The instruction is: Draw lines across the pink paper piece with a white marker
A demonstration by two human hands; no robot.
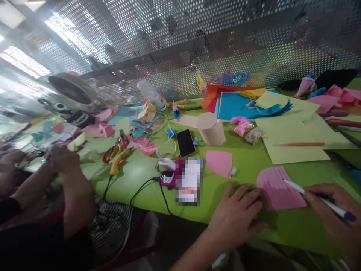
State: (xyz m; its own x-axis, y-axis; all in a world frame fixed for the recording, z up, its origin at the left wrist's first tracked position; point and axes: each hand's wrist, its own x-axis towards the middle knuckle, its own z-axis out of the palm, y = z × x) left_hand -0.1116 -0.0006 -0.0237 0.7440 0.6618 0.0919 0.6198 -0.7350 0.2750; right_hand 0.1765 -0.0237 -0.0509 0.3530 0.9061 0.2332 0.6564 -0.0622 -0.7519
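My right hand (331, 209) grips a white pen (321, 198) with a purple end. The pen's tip is over a pink paper piece (278, 192) with one rounded side. Palm down on the green table, my left hand (238, 212) lies with its fingers spread, close to that paper's left edge. A second pink paper piece (218, 162), of similar shape, lies beyond my left hand. Beside its lower corner is a small white cap-like piece (233, 172).
A phone (189, 181) with a lit screen lies by a magenta power adapter (169, 178). Behind stand a dark phone (185, 143) and a beige paper roll (211, 130). Yellow paper sheets (293, 150) lie at right. A yellow glue gun (117, 162) and another person's hands (63, 160) are at left.
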